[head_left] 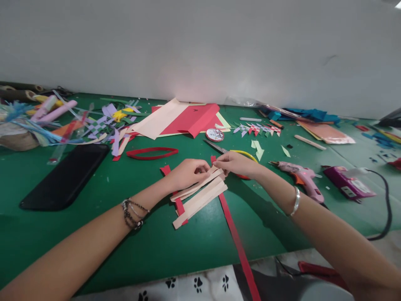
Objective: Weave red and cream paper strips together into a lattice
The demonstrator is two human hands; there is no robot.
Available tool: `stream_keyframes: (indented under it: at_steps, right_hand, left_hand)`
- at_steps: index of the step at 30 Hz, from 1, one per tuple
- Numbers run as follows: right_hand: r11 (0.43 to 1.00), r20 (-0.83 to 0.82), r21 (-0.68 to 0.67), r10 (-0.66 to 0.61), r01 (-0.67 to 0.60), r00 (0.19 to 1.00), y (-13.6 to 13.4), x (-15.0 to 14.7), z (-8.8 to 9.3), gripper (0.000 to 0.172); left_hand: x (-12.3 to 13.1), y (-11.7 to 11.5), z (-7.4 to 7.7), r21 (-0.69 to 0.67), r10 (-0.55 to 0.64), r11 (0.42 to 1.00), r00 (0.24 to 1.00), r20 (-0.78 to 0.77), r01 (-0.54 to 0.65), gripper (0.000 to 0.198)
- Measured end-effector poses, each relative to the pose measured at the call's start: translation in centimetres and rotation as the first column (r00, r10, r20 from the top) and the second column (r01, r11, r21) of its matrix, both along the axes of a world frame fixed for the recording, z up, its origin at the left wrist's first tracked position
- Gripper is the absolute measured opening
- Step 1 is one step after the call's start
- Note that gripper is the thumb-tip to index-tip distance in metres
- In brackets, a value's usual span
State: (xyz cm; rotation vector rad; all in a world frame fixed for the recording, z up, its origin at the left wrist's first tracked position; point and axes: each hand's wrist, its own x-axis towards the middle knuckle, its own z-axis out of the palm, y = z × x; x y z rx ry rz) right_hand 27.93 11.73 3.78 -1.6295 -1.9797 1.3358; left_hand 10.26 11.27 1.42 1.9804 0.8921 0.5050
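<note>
Peach paper strips (pixel 203 201) lie slantwise across a short red paper strip (pixel 179 205) on the left and a long red paper strip (pixel 233 230) on the right, which runs over the table's front edge. At the upper peach strip, my left hand (pixel 189 173) is closed, fingertips pinched on its edge near the right end. My right hand (pixel 234 164) pinches the same strip's right end, beside the top of the long red strip. Just behind my right hand lie scissors (pixel 216 146) with yellow and red handles, partly hidden by it.
A black phone (pixel 67 175) lies left, near a red paper loop (pixel 152 153). Right of my hands are a pink glue gun (pixel 300 177) and a purple power box (pixel 347 182) with a black cord. Coloured paper sheets (pixel 188 119) and woven scraps (pixel 100 125) lie along the wall.
</note>
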Motion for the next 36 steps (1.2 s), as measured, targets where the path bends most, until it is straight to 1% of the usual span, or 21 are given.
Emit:
stream_keyframes:
  at_steps: [3, 6, 11, 17, 20, 21, 24, 26, 28, 29, 30, 32, 34, 36]
  right_hand:
    - [1.000, -0.047, -0.009, 0.006, -0.007, 0.999, -0.1, -0.1, 0.3, 0.020]
    - [1.000, -0.095, -0.021, -0.013, 0.011, 0.995, -0.2, -0.1, 0.3, 0.017]
    - [0.998, -0.135, -0.051, -0.049, 0.042, 0.990, -0.3, -0.2, 0.2, 0.015]
    - [1.000, -0.091, -0.001, -0.015, 0.015, 0.996, -0.2, -0.7, 0.4, 0.012]
    - [0.999, -0.062, -0.006, -0.043, 0.043, 0.997, -0.3, -1.1, 0.4, 0.010]
    - [0.999, -0.055, -0.004, -0.052, 0.052, 0.997, -0.3, -1.2, 0.4, 0.010]
    - [0.996, -0.065, -0.011, -0.084, 0.083, 0.994, -0.4, -1.3, 0.2, 0.016]
    - [0.992, -0.083, -0.032, -0.123, 0.121, 0.989, -0.4, -1.4, 0.0, 0.021]
    - [0.985, -0.081, -0.032, -0.169, 0.167, 0.982, -0.5, -1.4, -0.2, 0.020]
    - [0.983, -0.072, -0.016, -0.185, 0.184, 0.980, -0.6, -1.3, -0.2, 0.020]
    - [0.981, -0.061, 0.009, -0.194, 0.195, 0.979, -0.8, -1.3, -0.2, 0.025]
    - [0.980, -0.039, 0.067, -0.186, 0.188, 0.982, -1.1, -1.2, -0.2, 0.042]
    - [0.984, -0.027, 0.102, -0.143, 0.145, 0.989, -1.5, -1.1, -0.2, 0.054]
    - [0.990, -0.016, 0.109, -0.088, 0.089, 0.996, -1.9, -1.0, 0.0, 0.059]
  left_hand:
    - [0.1, 0.0, -0.1, -0.001, 0.039, 0.999, 0.999, 0.011, -0.039, 0.010]
    - [0.0, 0.0, -0.4, 0.006, 0.035, 0.999, 0.999, 0.021, -0.035, 0.011]
    - [-0.1, 0.2, -0.6, 0.020, 0.051, 0.998, 0.999, 0.019, -0.052, 0.010]
    - [0.0, -0.3, -0.7, -0.028, 0.067, 0.997, 0.998, 0.019, -0.067, 0.011]
    - [0.2, -0.4, -0.4, 0.006, 0.077, 0.997, 0.997, -0.025, -0.077, 0.005]
    - [0.2, -0.4, -0.3, 0.030, 0.065, 0.998, 0.996, -0.054, -0.064, 0.006]
    - [-0.3, -0.5, 0.3, 0.146, 0.007, 0.989, 0.993, -0.119, 0.010, 0.014]
    - [-1.1, -0.9, 0.7, 0.255, -0.018, 0.966, 0.990, -0.138, 0.053, 0.018]
    - [-2.3, -1.7, 1.0, 0.339, -0.021, 0.938, 0.986, -0.168, 0.078, 0.024]
    - [-3.0, -2.3, 1.0, 0.381, -0.011, 0.920, 0.981, -0.196, 0.087, 0.026]
    - [-3.6, -3.1, 1.0, 0.420, 0.007, 0.904, 0.976, -0.218, 0.087, 0.029]
    - [-4.8, -4.7, 0.6, 0.465, 0.030, 0.879, 0.962, -0.270, 0.103, 0.036]
    - [-5.5, -6.2, -0.1, 0.480, 0.078, 0.871, 0.936, -0.343, 0.103, 0.044]
    - [-5.7, -7.5, -0.9, 0.498, 0.171, 0.865, 0.902, -0.397, 0.055, 0.057]
